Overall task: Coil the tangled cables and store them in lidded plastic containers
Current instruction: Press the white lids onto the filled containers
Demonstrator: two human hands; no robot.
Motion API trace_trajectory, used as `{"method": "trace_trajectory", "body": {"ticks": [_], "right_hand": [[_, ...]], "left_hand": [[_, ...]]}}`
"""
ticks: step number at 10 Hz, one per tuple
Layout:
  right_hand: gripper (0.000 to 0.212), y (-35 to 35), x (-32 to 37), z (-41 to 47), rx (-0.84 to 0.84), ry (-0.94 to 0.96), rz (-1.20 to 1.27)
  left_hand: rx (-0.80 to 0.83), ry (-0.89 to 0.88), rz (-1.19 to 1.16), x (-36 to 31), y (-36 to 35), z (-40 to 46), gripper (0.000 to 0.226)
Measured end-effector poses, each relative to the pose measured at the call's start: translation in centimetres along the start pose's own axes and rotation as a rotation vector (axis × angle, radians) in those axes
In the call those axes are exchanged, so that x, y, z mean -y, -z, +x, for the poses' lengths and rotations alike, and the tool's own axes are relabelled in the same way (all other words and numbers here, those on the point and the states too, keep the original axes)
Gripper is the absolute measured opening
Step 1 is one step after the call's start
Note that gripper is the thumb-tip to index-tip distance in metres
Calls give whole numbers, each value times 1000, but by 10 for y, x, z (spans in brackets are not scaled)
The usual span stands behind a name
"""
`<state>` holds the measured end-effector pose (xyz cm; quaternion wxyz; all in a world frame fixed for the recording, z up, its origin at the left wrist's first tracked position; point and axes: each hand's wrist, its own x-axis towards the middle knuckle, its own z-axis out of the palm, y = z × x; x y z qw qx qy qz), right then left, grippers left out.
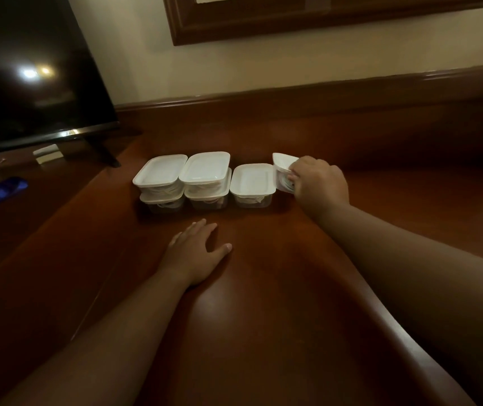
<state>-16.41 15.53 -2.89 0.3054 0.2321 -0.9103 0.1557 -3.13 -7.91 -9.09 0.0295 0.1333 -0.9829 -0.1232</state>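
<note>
Several clear plastic containers with white lids stand in a row on the wooden desk (263, 288). Two stacks of two sit at the left (161, 177) and middle (205, 171), with white coiled cable showing through their walls. A single lidded container (252, 183) stands to their right. My right hand (319, 183) grips another lidded container (282, 171), tilted, just right of the single one; coiled white cable shows inside it. My left hand (196, 250) rests flat on the desk in front of the stacks, fingers spread, holding nothing.
A black television (29, 77) stands at the back left on its stand. A blue object (0, 191) lies on the lower surface at the far left. A raised wooden back rail (322, 92) runs behind the containers, below a framed mirror (322, 16).
</note>
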Motion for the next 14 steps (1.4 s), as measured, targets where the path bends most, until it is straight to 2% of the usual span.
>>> {"method": "trace_trajectory", "body": {"ticks": [2,4,5,6,7,8,9,10,11,14], "right_hand": [[14,-16,35,20,62,231,-100],[17,-33,57,31,123,301,-185],[18,-37,62,36,173,312,-125],[31,-38,63,38,241,260,-45],[76,-40,63,30,265,21,6],[115,-46,62,23,355,-350,265],[126,-56,57,23,370,-499,598],[108,-62,51,24,276,-430,749],[107,-71,46,26,269,-408,747],[127,-59,40,23,326,-364,745]], "left_hand": [[-9,-7,-17,1,0,-1,74],[-11,-10,-20,4,-2,1,75],[-12,-12,-14,4,-2,1,74],[-13,-14,-13,3,-2,2,74],[-16,-17,-14,4,-2,1,74],[-9,-14,-15,3,-1,1,74],[0,-9,-9,2,0,1,74],[5,-9,-14,2,0,1,74],[-2,-9,-11,1,0,0,74],[-14,-7,-26,0,2,-1,74]]}}
